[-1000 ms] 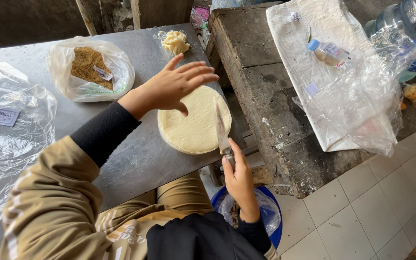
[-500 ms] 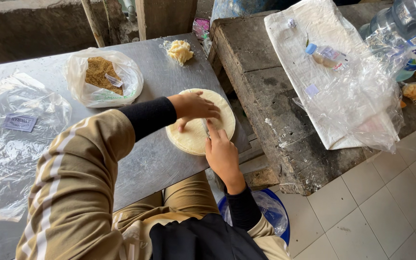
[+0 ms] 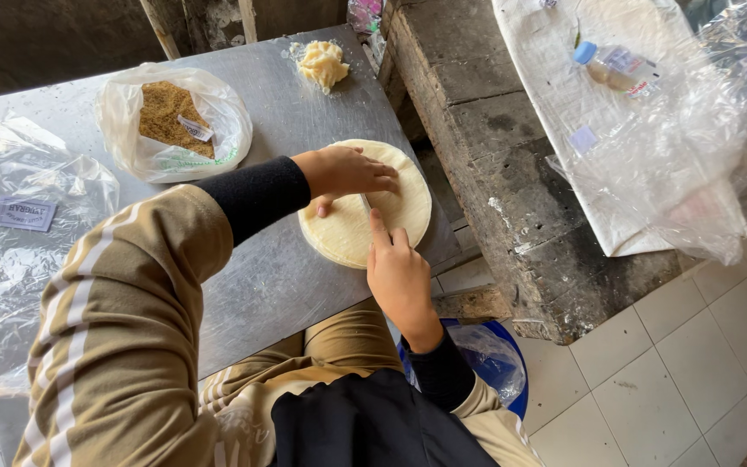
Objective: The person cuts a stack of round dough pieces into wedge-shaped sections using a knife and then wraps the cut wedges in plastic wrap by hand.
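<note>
Your left hand [image 3: 346, 171] lies palm down, fingers spread flat, on the round pale dough sheet [image 3: 395, 212] near the right edge of the metal table [image 3: 278, 277]. Your right hand [image 3: 398, 270] is curled around a knife [image 3: 365, 204], index finger stretched along it, the blade resting on the dough just beside your left fingers. Behind sit a bag of brown crumbs [image 3: 175, 121] and a yellow dough lump [image 3: 322, 62].
</note>
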